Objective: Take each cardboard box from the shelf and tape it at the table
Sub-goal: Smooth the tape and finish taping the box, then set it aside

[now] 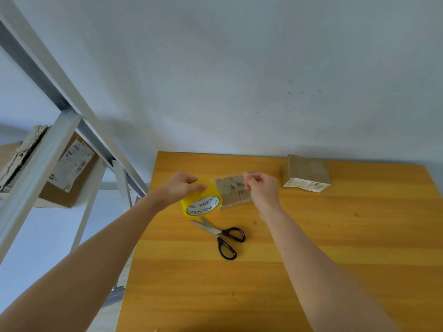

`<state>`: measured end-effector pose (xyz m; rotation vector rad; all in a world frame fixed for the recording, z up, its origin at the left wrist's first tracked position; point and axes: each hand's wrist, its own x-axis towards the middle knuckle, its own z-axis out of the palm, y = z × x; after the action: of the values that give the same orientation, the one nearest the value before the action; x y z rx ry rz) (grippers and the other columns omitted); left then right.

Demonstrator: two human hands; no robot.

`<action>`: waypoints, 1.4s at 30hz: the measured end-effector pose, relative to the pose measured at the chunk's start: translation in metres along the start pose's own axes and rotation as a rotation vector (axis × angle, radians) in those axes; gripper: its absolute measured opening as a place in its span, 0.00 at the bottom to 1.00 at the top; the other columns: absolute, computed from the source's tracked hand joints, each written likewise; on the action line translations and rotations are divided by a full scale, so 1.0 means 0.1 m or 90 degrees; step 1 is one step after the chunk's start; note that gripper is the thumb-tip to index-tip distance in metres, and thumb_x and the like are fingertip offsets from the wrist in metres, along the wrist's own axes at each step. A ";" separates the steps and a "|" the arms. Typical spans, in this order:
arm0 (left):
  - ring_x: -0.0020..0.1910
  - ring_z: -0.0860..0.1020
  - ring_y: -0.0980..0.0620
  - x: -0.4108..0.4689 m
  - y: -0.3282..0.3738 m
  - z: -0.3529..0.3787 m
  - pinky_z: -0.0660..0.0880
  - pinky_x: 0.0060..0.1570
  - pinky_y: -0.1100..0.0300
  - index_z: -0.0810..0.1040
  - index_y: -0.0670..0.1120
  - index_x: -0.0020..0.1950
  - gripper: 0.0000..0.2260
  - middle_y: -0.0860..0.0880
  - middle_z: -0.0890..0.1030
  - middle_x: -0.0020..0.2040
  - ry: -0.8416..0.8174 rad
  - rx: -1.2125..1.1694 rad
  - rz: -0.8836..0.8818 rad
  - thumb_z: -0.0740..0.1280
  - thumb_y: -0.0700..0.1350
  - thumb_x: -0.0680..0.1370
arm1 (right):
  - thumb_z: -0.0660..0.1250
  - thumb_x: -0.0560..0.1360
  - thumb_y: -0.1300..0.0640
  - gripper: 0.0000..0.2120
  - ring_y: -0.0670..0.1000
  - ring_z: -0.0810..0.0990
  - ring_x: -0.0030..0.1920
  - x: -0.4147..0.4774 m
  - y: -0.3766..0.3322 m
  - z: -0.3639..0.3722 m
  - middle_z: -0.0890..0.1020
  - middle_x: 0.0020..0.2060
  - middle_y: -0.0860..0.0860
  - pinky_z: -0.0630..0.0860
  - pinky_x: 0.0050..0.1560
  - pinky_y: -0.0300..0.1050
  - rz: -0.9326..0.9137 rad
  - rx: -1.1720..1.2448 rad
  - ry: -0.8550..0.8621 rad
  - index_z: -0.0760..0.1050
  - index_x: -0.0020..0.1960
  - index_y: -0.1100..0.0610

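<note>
Yellow tape (203,203), prob. tan box (236,194)

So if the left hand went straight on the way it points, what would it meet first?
Probably the small cardboard box, just beyond the left hand and the tape roll it grips. Depth is unclear: if higher, the right hand comes first.

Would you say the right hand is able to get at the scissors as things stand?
Probably yes, once freed: the scissors lie bare on the table just nearer than the right hand, nothing between. But it seems to pinch the tape end, so it must let go first.
</note>
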<state>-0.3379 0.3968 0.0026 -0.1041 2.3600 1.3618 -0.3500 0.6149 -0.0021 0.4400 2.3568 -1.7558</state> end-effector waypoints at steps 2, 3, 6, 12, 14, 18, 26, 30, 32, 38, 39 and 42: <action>0.27 0.56 0.55 0.05 -0.03 0.03 0.54 0.28 0.63 0.58 0.47 0.29 0.24 0.52 0.56 0.27 0.009 0.052 0.005 0.69 0.50 0.77 | 0.65 0.80 0.55 0.07 0.46 0.78 0.41 0.07 0.04 -0.04 0.80 0.40 0.50 0.68 0.36 0.33 0.006 -0.013 0.007 0.77 0.45 0.58; 0.27 0.56 0.54 0.08 -0.06 0.03 0.55 0.28 0.61 0.58 0.47 0.29 0.25 0.52 0.56 0.27 0.028 0.116 0.010 0.69 0.53 0.76 | 0.65 0.80 0.55 0.08 0.46 0.77 0.40 0.11 0.06 -0.06 0.80 0.39 0.50 0.68 0.35 0.33 0.013 -0.015 0.014 0.77 0.45 0.58; 0.27 0.58 0.52 0.20 -0.14 0.02 0.56 0.31 0.56 0.58 0.47 0.30 0.28 0.50 0.58 0.27 0.100 0.293 -0.022 0.67 0.65 0.72 | 0.65 0.80 0.55 0.09 0.44 0.76 0.38 0.23 0.06 -0.10 0.79 0.37 0.49 0.68 0.35 0.33 0.008 -0.039 0.015 0.78 0.46 0.60; 0.28 0.56 0.52 0.34 0.03 0.04 0.53 0.31 0.56 0.57 0.47 0.30 0.30 0.51 0.56 0.28 0.101 0.233 -0.021 0.71 0.66 0.67 | 0.66 0.79 0.53 0.09 0.48 0.78 0.41 0.50 0.13 -0.22 0.81 0.39 0.49 0.74 0.42 0.38 -0.035 -0.155 0.016 0.79 0.45 0.58; 0.28 0.56 0.51 0.38 0.04 0.06 0.53 0.30 0.58 0.57 0.47 0.31 0.30 0.50 0.56 0.28 0.094 0.212 -0.015 0.69 0.68 0.65 | 0.66 0.79 0.52 0.10 0.48 0.78 0.41 0.58 0.17 -0.24 0.81 0.40 0.50 0.71 0.38 0.35 -0.060 -0.199 0.022 0.80 0.45 0.59; 0.27 0.57 0.51 0.43 -0.03 0.10 0.54 0.29 0.58 0.59 0.46 0.30 0.29 0.51 0.58 0.26 0.101 0.211 -0.021 0.68 0.67 0.67 | 0.66 0.78 0.48 0.13 0.48 0.78 0.43 0.69 0.21 -0.21 0.81 0.41 0.49 0.74 0.43 0.41 -0.067 -0.242 0.002 0.80 0.47 0.59; 0.27 0.62 0.52 0.50 -0.17 0.07 0.56 0.28 0.59 0.63 0.46 0.29 0.26 0.50 0.61 0.26 0.126 0.253 -0.056 0.70 0.63 0.71 | 0.66 0.79 0.53 0.09 0.46 0.77 0.45 0.73 0.29 -0.08 0.82 0.46 0.49 0.72 0.44 0.38 -0.164 -0.358 -0.013 0.79 0.54 0.58; 0.26 0.63 0.53 0.50 -0.23 0.05 0.58 0.28 0.60 0.65 0.46 0.28 0.26 0.51 0.63 0.25 0.127 0.275 -0.080 0.70 0.63 0.71 | 0.65 0.80 0.53 0.09 0.49 0.80 0.47 0.72 0.34 -0.01 0.82 0.48 0.50 0.78 0.46 0.44 -0.201 -0.419 -0.028 0.78 0.55 0.57; 0.26 0.63 0.53 0.51 -0.27 0.04 0.58 0.28 0.59 0.65 0.45 0.29 0.26 0.50 0.63 0.26 0.127 0.286 -0.089 0.69 0.64 0.71 | 0.64 0.80 0.52 0.10 0.49 0.79 0.46 0.72 0.34 0.02 0.82 0.48 0.50 0.77 0.42 0.41 -0.211 -0.459 -0.030 0.77 0.56 0.57; 0.27 0.64 0.52 0.56 -0.34 0.03 0.61 0.29 0.58 0.66 0.44 0.30 0.27 0.49 0.64 0.27 0.131 0.302 -0.103 0.68 0.66 0.70 | 0.61 0.81 0.51 0.11 0.47 0.75 0.42 0.71 0.34 0.07 0.80 0.48 0.51 0.71 0.37 0.38 -0.251 -0.550 -0.017 0.76 0.55 0.57; 0.27 0.63 0.52 0.57 -0.35 0.03 0.60 0.29 0.58 0.65 0.45 0.30 0.27 0.50 0.64 0.27 0.131 0.306 -0.103 0.68 0.66 0.70 | 0.61 0.81 0.51 0.11 0.47 0.74 0.41 0.71 0.34 0.07 0.80 0.48 0.51 0.70 0.37 0.38 -0.257 -0.561 -0.017 0.76 0.55 0.57; 0.27 0.62 0.52 0.60 -0.35 0.03 0.59 0.29 0.58 0.62 0.45 0.30 0.28 0.50 0.63 0.26 0.127 0.315 -0.107 0.68 0.67 0.70 | 0.60 0.82 0.51 0.12 0.47 0.73 0.41 0.69 0.32 0.07 0.80 0.48 0.51 0.68 0.38 0.37 -0.258 -0.578 -0.016 0.75 0.56 0.58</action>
<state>-0.3820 0.3894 -0.0503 -0.2965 2.7100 0.6900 -0.4045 0.6260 -0.0543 -0.2084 3.0098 -0.5902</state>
